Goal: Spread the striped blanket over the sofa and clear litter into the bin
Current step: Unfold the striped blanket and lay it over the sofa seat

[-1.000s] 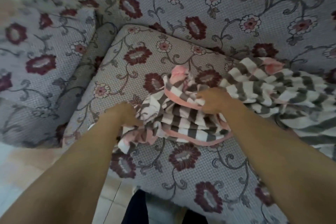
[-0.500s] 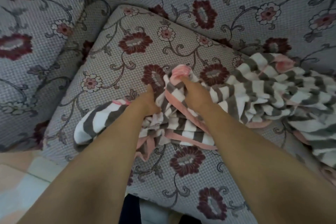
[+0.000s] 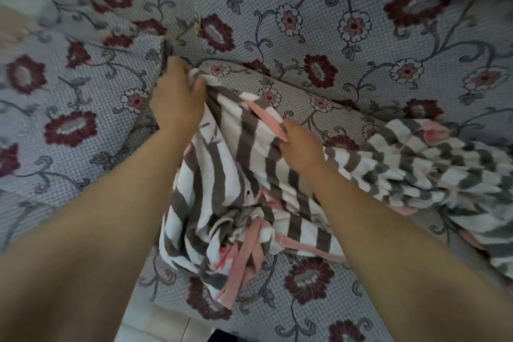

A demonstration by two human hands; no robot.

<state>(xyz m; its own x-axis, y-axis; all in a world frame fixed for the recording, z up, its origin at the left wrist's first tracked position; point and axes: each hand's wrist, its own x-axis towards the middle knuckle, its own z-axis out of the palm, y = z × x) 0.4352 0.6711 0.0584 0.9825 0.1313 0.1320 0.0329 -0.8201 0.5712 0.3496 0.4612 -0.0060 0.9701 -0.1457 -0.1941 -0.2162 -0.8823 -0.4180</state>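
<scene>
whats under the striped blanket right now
The striped blanket lies bunched on the floral sofa seat cushion, gripped by the left hand and right hand. Cushion shows around its edges; anything beneath the folds, litter included, is hidden.

The striped blanket (image 3: 249,175), grey and white with a pink border, lies bunched and crumpled on the seat cushion of the sofa (image 3: 347,36), which is grey with dark red flowers and curling vines. One end is drawn up toward the sofa's back corner; the rest trails rumpled along the seat toward the sofa's right side.
</scene>
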